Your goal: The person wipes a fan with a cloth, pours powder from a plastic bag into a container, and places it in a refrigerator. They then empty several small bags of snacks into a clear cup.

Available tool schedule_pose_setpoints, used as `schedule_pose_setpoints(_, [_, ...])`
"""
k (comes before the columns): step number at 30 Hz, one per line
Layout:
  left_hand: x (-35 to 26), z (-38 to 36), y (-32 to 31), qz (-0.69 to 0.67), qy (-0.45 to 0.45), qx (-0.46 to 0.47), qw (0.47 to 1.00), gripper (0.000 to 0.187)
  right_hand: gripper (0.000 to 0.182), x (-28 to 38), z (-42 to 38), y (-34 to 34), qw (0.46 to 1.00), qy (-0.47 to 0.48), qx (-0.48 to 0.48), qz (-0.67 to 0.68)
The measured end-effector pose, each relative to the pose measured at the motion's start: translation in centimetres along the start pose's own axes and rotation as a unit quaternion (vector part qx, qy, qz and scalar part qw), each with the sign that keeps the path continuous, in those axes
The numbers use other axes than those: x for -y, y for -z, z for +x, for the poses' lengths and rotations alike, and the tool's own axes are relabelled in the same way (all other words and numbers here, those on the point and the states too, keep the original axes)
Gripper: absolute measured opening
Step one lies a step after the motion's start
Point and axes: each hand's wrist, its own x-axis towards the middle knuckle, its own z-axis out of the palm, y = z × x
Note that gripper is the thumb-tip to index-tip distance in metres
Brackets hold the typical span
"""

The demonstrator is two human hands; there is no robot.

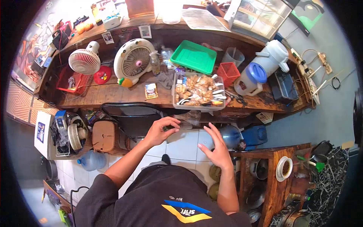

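Observation:
My left hand (163,130) is curled, thumb and fingertips close together in a pinch-like shape. A clear plastic bag (191,117) shows right beside its fingertips, under the table edge; I cannot tell whether the fingers hold it. To the right, my right hand (216,146) is raised with fingers spread and nothing in it. Just beyond both hands, a clear plastic tub (177,103) stands on the wooden table, filled with small bags of brown food (195,89) and white plastic spoons (217,92). Left of the tub lies a small yellow packet (151,91).
On the table (124,96) stand two fans (136,60), a green tray (193,56), a red basket (228,72), a pitcher (249,80) and an air pot (271,56). A black chair (130,123) is front left. A wooden shelf (278,178) with a bowl (284,169) is right.

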Motion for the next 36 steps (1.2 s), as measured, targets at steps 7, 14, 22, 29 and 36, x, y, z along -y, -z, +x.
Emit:
schedule_pose_setpoints(7, [0.1, 3.0, 4.3, 0.004, 0.014, -0.048, 0.999, 0.013, 0.066, 1.4, 5.9, -2.4, 0.998, 0.035, -0.006, 0.051])
schedule_pose_setpoints(14, [-2.3, 12.0, 5.7, 0.077, -0.063, -0.134, 0.986, 0.03, 0.058, 0.4, 12.1, 0.1, 0.991, 0.093, -0.057, 0.075])
schedule_pose_setpoints(22, [5.1, 14.7, 8.1, 0.176, 0.189, -0.318, 0.912, 0.036, 0.051, -3.0, 20.5, 4.8, 0.985, 0.13, 0.03, 0.111])
schedule_pose_setpoints(29, [14.9, 11.7, 5.8, 0.475, 0.335, -0.266, 0.769, 0.076, 0.047, -5.4, 27.9, 5.9, 0.971, 0.169, 0.135, 0.101])
schedule_pose_setpoints(36, [12.3, 11.9, 5.5, 0.292, 0.371, -0.297, 0.83, 0.085, 0.043, -5.6, 30.3, 4.8, 0.954, 0.193, 0.193, 0.125])
